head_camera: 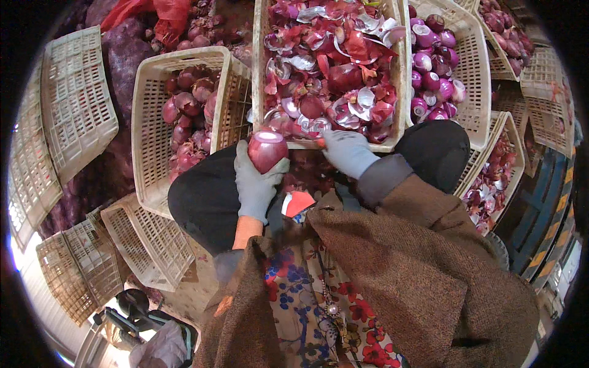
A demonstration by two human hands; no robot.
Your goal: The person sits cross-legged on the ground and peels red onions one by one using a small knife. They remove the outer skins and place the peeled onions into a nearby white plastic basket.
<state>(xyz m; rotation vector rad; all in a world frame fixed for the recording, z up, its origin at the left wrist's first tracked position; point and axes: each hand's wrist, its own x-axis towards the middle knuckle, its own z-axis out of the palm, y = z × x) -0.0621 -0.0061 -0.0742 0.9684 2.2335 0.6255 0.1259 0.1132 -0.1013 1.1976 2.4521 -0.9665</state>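
Note:
My left hand (257, 177), in a pale grey glove, holds a red onion (268, 152) upright. The onion's top is cut flat and shows white flesh; its reddish skin is on. My right hand (349, 152), gloved too, is closed at the near rim of a plastic crate (258, 69) full of onion skins and cut ends. A small reddish-orange piece, perhaps a tool handle, shows at its fingertips; the rest of what it grips cannot be made out. Left of my knee, a crate (179, 53) holds unpeeled red onions (186, 103). Peeled purple onions (431, 80) lie in a crate (478, 87) on the right.
Plastic crates (78, 101) stand on edge at the far left, beside filled purple mesh sacks (126, 69). More crates (147, 244) lie lower left. At right, another crate (517, 161) holds skins. A red mesh bag (170, 20) lies on onions at the top left.

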